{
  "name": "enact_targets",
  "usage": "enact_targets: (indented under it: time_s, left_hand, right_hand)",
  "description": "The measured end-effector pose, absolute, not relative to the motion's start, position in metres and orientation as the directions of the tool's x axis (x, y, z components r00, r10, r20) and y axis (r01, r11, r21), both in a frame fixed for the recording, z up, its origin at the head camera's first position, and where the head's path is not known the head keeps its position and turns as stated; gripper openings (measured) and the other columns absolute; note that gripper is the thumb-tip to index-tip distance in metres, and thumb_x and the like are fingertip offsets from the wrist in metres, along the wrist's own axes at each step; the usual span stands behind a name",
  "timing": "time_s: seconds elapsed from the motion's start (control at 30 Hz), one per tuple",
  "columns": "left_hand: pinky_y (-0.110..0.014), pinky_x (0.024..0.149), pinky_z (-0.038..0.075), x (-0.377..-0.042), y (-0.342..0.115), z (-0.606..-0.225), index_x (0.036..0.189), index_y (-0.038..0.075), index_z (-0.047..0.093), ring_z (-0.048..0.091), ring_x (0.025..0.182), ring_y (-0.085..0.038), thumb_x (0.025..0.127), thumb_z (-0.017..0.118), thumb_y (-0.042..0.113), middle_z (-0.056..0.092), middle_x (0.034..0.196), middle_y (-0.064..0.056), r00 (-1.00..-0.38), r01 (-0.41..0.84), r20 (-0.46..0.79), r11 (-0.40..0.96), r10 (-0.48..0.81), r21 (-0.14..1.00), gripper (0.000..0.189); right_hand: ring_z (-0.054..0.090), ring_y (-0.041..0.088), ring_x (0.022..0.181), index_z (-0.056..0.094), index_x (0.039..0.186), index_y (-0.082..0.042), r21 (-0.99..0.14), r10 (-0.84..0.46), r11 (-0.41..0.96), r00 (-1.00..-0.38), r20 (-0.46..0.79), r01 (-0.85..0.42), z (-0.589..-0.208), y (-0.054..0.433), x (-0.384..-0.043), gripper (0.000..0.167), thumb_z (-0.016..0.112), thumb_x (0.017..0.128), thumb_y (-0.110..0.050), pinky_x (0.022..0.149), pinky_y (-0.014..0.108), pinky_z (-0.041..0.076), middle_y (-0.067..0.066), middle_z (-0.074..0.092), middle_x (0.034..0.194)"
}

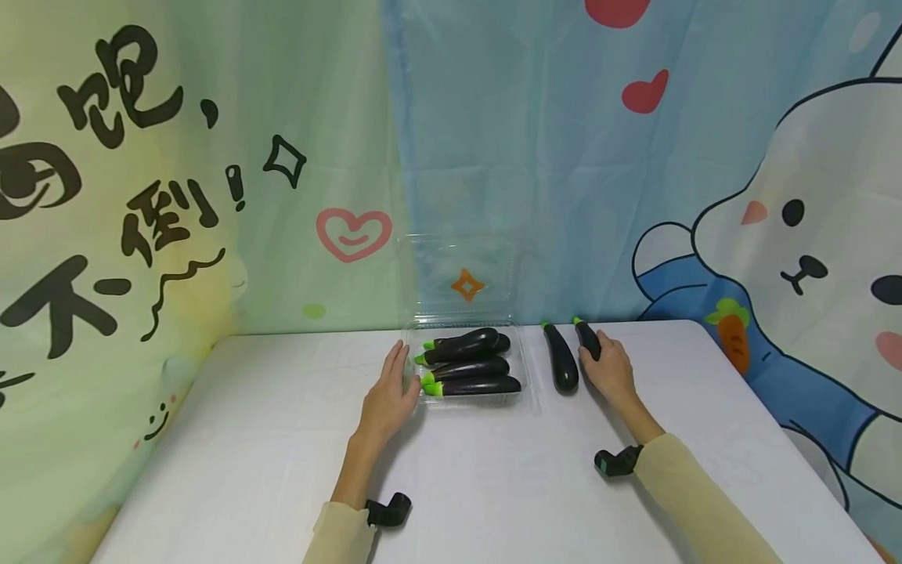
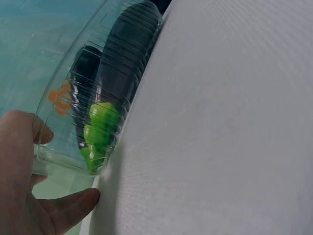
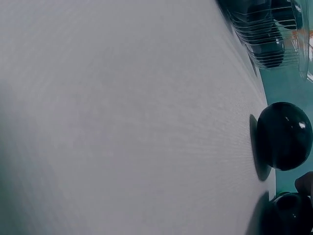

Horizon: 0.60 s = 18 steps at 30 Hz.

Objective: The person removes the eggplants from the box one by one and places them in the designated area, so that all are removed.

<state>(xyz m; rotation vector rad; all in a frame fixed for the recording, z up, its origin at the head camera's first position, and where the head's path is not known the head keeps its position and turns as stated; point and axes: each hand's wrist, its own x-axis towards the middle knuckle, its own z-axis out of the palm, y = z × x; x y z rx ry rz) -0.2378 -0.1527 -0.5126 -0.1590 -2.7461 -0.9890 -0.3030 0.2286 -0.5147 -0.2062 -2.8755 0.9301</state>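
A clear plastic clamshell container (image 1: 523, 384) stands with its lid raised at the back of the table and holds several dark eggplants (image 1: 474, 385) with green stem ends. My left hand (image 1: 390, 399) is at its left side, fingers mostly straight, thumb by the near left corner; in the left wrist view a fingertip (image 2: 46, 134) meets the rim. To the right of the container, my right hand (image 1: 611, 370) grips an eggplant (image 1: 586, 335), its green tip pointing away from me. Another eggplant (image 1: 561, 360) lies loose between that hand and the container.
The white table (image 1: 493, 486) ends at a back edge just behind the container. A printed curtain (image 1: 465, 117) hangs close behind that edge, and the lid stands against it. Both wrists carry small black cameras (image 1: 389, 511).
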Motion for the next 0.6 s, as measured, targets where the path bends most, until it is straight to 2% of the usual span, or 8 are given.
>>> enact_targets:
  time_s: [0.2, 0.37, 0.5, 0.6]
  left_hand:
    - [-0.051, 0.081, 0.053, -0.235, -0.152, -0.511, 0.151, 0.012, 0.033, 0.065, 0.11, -0.034, 0.096, 0.047, 0.03, 0.027, 0.16, 0.001, -0.972, 0.167, 0.232, 0.766, 0.024, 0.621, 0.06]
    - [-0.053, 0.082, 0.053, -0.236, -0.151, -0.512, 0.151, 0.011, 0.033, 0.065, 0.11, -0.035, 0.096, 0.048, 0.029, 0.028, 0.16, 0.0, -0.968, 0.185, 0.249, 0.759, 0.031, 0.624, 0.06]
    - [-0.052, 0.082, 0.053, -0.237, -0.151, -0.512, 0.151, 0.011, 0.032, 0.065, 0.108, -0.035, 0.096, 0.047, 0.031, 0.027, 0.161, 0.0, -0.969, 0.182, 0.244, 0.765, 0.033, 0.618, 0.061]
    - [-0.051, 0.079, 0.053, -0.239, -0.152, -0.511, 0.152, 0.012, 0.032, 0.066, 0.106, -0.035, 0.096, 0.046, 0.031, 0.027, 0.161, 0.0, -0.968, 0.184, 0.249, 0.767, 0.032, 0.614, 0.061]
  right_hand:
    - [0.034, 0.05, 0.134, 0.025, 0.148, 0.01, -0.588, 0.16, 0.803, -0.985, 0.056, 0.097, -0.515, 0.228, -0.302, 0.066, 0.044, 0.099, -0.029, 0.11, 0.059, 0.03, 0.037, 0.033, 0.145]
    - [0.032, 0.051, 0.136, 0.027, 0.149, 0.007, -0.606, 0.186, 0.791, -0.977, 0.105, 0.085, -0.509, 0.229, -0.302, 0.067, 0.046, 0.099, -0.034, 0.111, 0.059, 0.029, 0.036, 0.033, 0.147]
    - [0.03, 0.051, 0.137, 0.029, 0.149, 0.005, -0.629, 0.146, 0.777, -0.972, 0.186, -0.003, -0.496, 0.223, -0.302, 0.067, 0.046, 0.099, -0.035, 0.112, 0.061, 0.026, 0.034, 0.033, 0.148]
    - [0.031, 0.05, 0.137, 0.032, 0.148, 0.005, -0.639, 0.07, 0.761, -0.963, 0.259, -0.117, -0.484, 0.213, -0.302, 0.064, 0.048, 0.099, -0.032, 0.112, 0.061, 0.025, 0.032, 0.035, 0.149]
